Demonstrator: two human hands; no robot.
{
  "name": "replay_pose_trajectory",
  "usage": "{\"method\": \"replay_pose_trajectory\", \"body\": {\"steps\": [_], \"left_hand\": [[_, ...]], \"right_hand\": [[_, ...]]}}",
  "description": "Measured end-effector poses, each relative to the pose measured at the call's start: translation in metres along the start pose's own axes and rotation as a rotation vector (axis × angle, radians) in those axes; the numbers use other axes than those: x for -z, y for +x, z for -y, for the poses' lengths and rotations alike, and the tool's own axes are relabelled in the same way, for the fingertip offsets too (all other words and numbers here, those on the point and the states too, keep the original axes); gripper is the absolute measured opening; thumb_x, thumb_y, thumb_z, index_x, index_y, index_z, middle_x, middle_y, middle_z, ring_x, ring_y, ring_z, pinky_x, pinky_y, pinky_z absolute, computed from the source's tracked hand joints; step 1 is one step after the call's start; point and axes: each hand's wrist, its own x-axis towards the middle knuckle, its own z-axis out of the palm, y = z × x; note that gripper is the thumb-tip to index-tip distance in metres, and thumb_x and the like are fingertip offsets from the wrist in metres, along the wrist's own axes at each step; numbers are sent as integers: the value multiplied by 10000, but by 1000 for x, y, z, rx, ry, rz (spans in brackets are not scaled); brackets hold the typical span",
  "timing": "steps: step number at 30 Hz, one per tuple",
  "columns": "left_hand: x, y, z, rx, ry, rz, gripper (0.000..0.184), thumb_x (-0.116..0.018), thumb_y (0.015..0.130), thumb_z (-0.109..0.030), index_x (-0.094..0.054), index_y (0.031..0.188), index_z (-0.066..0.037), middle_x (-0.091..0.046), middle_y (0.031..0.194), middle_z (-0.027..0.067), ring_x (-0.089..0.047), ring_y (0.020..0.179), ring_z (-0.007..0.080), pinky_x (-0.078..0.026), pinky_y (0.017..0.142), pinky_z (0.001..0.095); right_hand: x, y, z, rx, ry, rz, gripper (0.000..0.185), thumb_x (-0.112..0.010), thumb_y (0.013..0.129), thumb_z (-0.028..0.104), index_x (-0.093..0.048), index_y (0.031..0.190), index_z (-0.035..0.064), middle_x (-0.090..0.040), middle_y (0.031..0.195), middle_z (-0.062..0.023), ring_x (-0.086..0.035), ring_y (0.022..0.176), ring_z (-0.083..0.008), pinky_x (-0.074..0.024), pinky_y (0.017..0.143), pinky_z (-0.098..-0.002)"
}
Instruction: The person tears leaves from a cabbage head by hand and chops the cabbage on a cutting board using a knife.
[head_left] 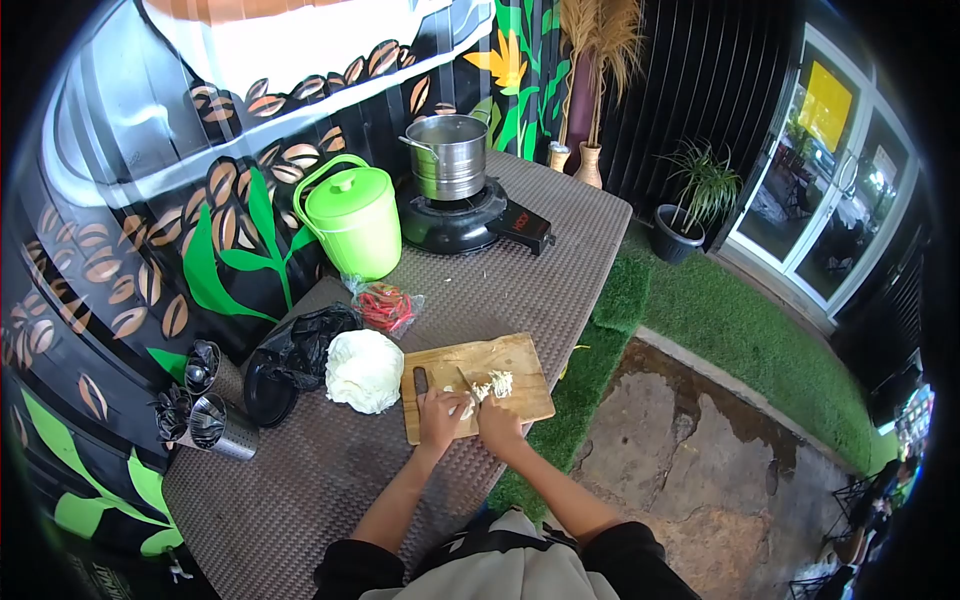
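Note:
On the wooden cutting board (pixel 530 358) my right hand (pixel 497 422) is closed around a knife (pixel 464 379), its narrow blade pointing away from me. My left hand (pixel 440 418) is beside it, fingertips bent and pressed on a small pale vegetable piece (pixel 467 411) next to the blade. Finely cut pale bits (pixel 499 383) lie in a small heap just beyond the right hand. A dark elongated shape (pixel 420 381), a slot or a handle, shows at the board's left side. Left of the board sits a large pale cabbage (pixel 364 371), touching or nearly touching it.
Behind the board lies a clear bag of red chillies (pixel 385 306). A green lidded bucket (pixel 352 220) and a steel pot (pixel 446 158) on a black portable stove (pixel 455 225) stand farther back. A black plastic bag (pixel 310 340) and metal cutlery holders (pixel 225 428) are left. The table's edge runs close right.

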Motion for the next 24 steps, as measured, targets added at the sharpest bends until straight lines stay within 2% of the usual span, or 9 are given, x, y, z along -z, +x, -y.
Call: {"method": "replay_pose_trajectory", "body": {"steps": [2,5,9,11,14,17,21,24], "left_hand": [[-3,1,2,-19,-1,-6,105,-696,773,-191,-748,843,-132,-709,869,-7,-537,811,183,-355,801,351],[-3,-1,4,-22,-9,-22,115,-708,764,-189,-750,849,-123,-709,847,1,-533,788,185,-355,791,351],[-8,-2,7,7,-44,-47,118,-725,747,-184,-750,839,-115,-711,842,-2,-530,776,175,-360,779,344],[-9,-3,8,4,-58,-52,108,-727,743,-176,-747,828,-113,-709,844,-8,-526,775,171,-356,783,337],[-8,-1,7,12,-78,-56,100,-729,739,-172,-745,818,-112,-708,841,-15,-524,768,165,-352,787,327],[-14,-4,13,-3,-84,-62,103,-727,739,-180,-747,819,-118,-706,833,-15,-527,762,164,-356,784,324],[-13,-4,14,-26,-78,-75,106,-725,738,-190,-749,820,-128,-708,830,-13,-535,760,159,-365,772,324],[-14,-3,16,4,-74,-49,106,-727,739,-193,-748,817,-124,-710,835,-10,-541,767,157,-365,771,326]], "right_hand": [[5,9,-11,147,-31,-6,266,-478,893,196,-462,1029,-32,-664,783,-205,-679,741,-360,-548,635,-452],[13,1,-12,172,-5,29,285,-469,902,221,-460,1033,-31,-662,764,-212,-674,724,-379,-546,636,-455],[-3,-11,-1,47,41,-15,305,-467,906,247,-458,1042,-26,-657,778,-237,-668,739,-396,-543,653,-457],[0,-17,4,-60,133,7,289,-477,898,216,-476,1058,-25,-673,840,-210,-678,814,-356,-551,697,-434],[-15,-6,-5,27,106,-42,307,-448,918,255,-458,1030,-31,-655,776,-240,-667,734,-399,-539,650,-468],[2,3,-13,112,55,-8,289,-460,908,236,-459,1015,-33,-655,781,-238,-666,730,-400,-539,641,-469],[11,-1,-8,107,90,25,266,-484,887,211,-461,1007,-26,-656,781,-230,-667,725,-395,-540,632,-470],[8,-16,5,40,27,42,248,-487,888,195,-492,1006,-23,-665,834,-220,-681,797,-355,-553,675,-429]]}}
